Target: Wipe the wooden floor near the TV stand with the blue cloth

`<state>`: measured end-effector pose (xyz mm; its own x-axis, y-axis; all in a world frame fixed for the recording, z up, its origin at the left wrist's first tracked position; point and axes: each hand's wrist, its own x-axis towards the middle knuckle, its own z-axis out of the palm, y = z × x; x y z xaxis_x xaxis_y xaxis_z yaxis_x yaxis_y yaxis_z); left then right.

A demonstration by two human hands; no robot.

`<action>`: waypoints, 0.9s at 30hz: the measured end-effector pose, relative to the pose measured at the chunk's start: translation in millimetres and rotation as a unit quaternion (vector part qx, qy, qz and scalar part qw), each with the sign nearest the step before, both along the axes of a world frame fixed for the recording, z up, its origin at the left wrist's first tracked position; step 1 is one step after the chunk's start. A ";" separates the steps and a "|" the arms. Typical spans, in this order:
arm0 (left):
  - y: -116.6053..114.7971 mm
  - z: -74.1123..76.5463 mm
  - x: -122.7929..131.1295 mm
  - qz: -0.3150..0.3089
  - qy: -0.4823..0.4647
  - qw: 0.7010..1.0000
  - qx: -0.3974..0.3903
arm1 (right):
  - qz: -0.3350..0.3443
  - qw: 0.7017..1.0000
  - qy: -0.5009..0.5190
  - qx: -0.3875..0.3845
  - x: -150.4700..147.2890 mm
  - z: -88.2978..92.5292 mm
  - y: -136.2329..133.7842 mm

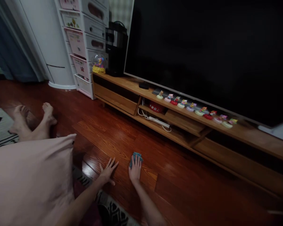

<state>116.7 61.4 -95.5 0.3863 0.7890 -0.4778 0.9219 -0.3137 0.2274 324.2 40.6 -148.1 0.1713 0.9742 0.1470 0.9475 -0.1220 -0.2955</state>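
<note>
On the dark red wooden floor (122, 135), my right hand (135, 169) lies over a folded teal cloth (137, 155). Its fingers rest on the cloth, which shows past the fingertips and at both sides. To the left, my left hand (107, 173) is spread on the bare floor near the rug's edge, with nothing in it. A gap of floor separates the two hands.
A low wooden TV stand (122, 82) runs across, bearing a row of small figurines (184, 102), under a large dark TV (202, 47). A power strip (159, 121) lies on its shelf. A pillow (33, 175), a person's bare feet (47, 114) and patterned rug (118, 212) are nearby.
</note>
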 end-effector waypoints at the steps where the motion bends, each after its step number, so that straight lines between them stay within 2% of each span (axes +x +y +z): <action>1: -5.2 -0.1 -4.1 0.011 -0.006 1.000 0.007 | 0.024 1.000 0.008 0.002 -13.7 2.3 -7.9; 4: -19.4 1.6 -13.0 0.052 -0.021 0.998 0.029 | 0.095 0.995 0.035 0.008 -46.8 9.8 -29.6; 6: -25.2 3.7 -16.3 0.061 -0.036 0.997 0.032 | 0.135 0.989 0.053 0.011 -56.7 14.4 -42.8; 8: -27.7 4.9 -18.2 0.055 -0.048 0.997 0.027 | 0.167 0.984 0.066 0.014 -50.9 17.7 -56.6; 11: -28.6 3.2 -17.2 0.023 -0.057 0.998 0.033 | 0.195 0.978 0.067 0.017 -12.0 17.9 -80.8; 13: -29.2 0.2 -12.0 -0.035 -0.079 0.995 0.058 | 0.175 0.983 0.049 0.013 23.8 13.9 -98.0; 15: -30.3 -4.0 -2.3 -0.125 -0.122 0.981 0.088 | 0.106 0.994 0.037 0.015 54.3 7.8 -112.3; 18: -32.2 -13.7 15.9 -0.230 -0.174 0.950 0.122 | 0.029 0.999 0.036 0.027 76.3 -1.6 -121.1; 21: -30.8 -28.5 28.3 -0.240 -0.173 0.942 0.156 | -0.009 0.998 0.039 0.046 77.0 -9.6 -116.4; 24: -20.3 -40.8 28.2 -0.240 -0.155 0.941 0.184 | -0.028 0.997 0.046 0.060 75.2 -17.4 -110.5; 27: 2.8 -41.2 15.9 -0.259 -0.131 0.936 0.198 | -0.027 0.997 0.050 0.059 76.7 -24.5 -110.0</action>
<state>132.6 64.2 -136.7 0.8286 0.5593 -0.0228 0.5524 -0.8103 0.1958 400.9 -69.4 -172.6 0.2432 0.9399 0.2396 0.9052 -0.1311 -0.4043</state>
